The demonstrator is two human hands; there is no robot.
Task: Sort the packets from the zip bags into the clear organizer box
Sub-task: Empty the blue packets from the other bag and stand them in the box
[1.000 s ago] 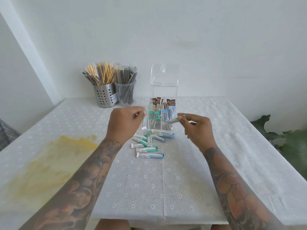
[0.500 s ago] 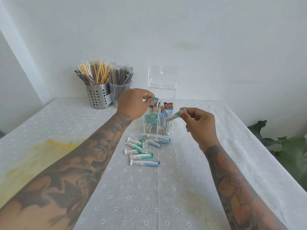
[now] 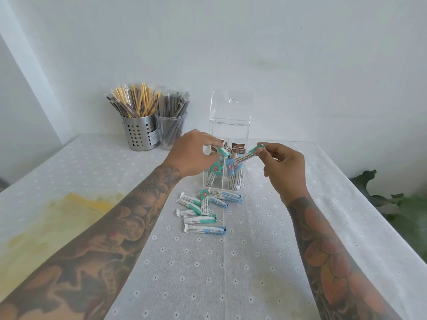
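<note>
- Left hand (image 3: pixel 193 155) is pinching a teal packet (image 3: pixel 224 151) over the clear box (image 3: pixel 227 144) – fingers curled round it.
- Right hand (image 3: pixel 283 166) is pinching another packet (image 3: pixel 248 154) by its teal end, at 3 o'clock of the box.
- Loose packets (image 3: pixel 201 210) are lying on the tablecloth (image 3: pixel 208 273) at 6 o'clock of the box – blue and teal ones are standing inside it.
- Yellow bag (image 3: pixel 46 227) is lying at 8 o'clock.

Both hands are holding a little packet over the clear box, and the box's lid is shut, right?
Not quite. In the head view the left hand and right hand each pinch a packet at the clear box, but its lid stands open, tipped up at the back.
</note>
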